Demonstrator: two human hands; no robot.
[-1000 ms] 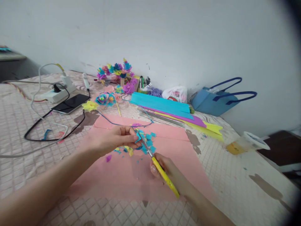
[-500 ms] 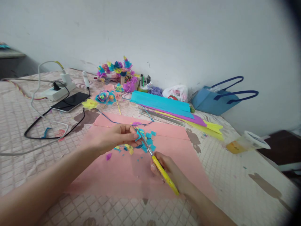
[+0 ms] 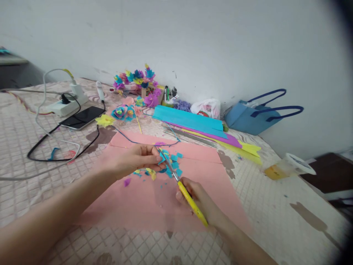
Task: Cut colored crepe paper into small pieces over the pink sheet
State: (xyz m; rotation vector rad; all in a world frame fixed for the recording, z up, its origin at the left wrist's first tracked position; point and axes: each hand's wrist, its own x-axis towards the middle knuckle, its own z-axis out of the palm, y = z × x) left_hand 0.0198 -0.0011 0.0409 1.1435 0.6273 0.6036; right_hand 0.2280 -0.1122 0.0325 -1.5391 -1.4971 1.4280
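Between the thumb and fingers of my left hand (image 3: 145,158) is a small piece of blue paper (image 3: 161,158). My right hand (image 3: 197,198) is closed around the yellow handles of a pair of scissors (image 3: 190,200). Their blades reach up and left to the blue paper, beside my left fingertips. Under both hands lies a pink paper sheet (image 3: 143,206). Small blue paper cuttings (image 3: 176,165) are heaped on it behind the blades, with a few yellow scraps (image 3: 151,173) and one purple scrap (image 3: 127,182) nearer me.
Blue paper sheets (image 3: 187,119) lie behind, over purple and yellow ones. Paper flowers (image 3: 122,113) stand at the back left, near a phone (image 3: 84,117) and power strip (image 3: 67,106) with loose cables. On the right are a plastic cup (image 3: 286,167) and a blue bag (image 3: 248,117).
Very little differs. The view has shifted slightly, and both hands hold almost the same position, with the scissor blades still at the blue paper.
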